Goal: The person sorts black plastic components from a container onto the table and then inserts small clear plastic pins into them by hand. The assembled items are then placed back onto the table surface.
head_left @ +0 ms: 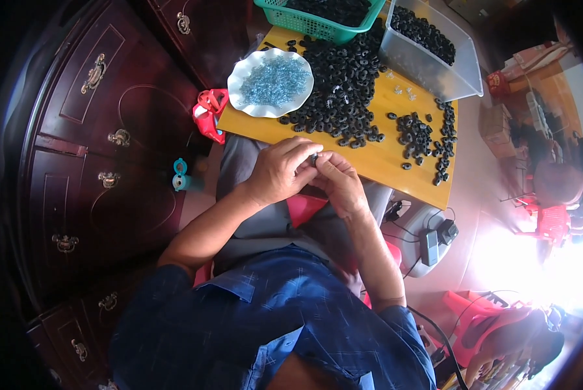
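My left hand (279, 172) and my right hand (341, 184) meet in front of the table's near edge, fingers pinched together. Between their fingertips is a small black ring-like part (313, 159), mostly hidden by the fingers. Just beyond, a large heap of small black ring-like parts (343, 97) spreads over the yellow table (376, 159). A white wavy-rimmed plate (238, 97) to the left holds many small clear-bluish pieces. Smaller groups of the black parts (415, 135) lie to the right, with a few whitish bits (405, 92) behind them.
A green basket (330, 29) and a clear plastic bin (421, 71), both holding black items, stand at the back. Dark wooden cabinets (103, 162) rise at left, near a red bag (208, 120). At lower right, another person (512, 341) bends beside a pink chair (460, 318).
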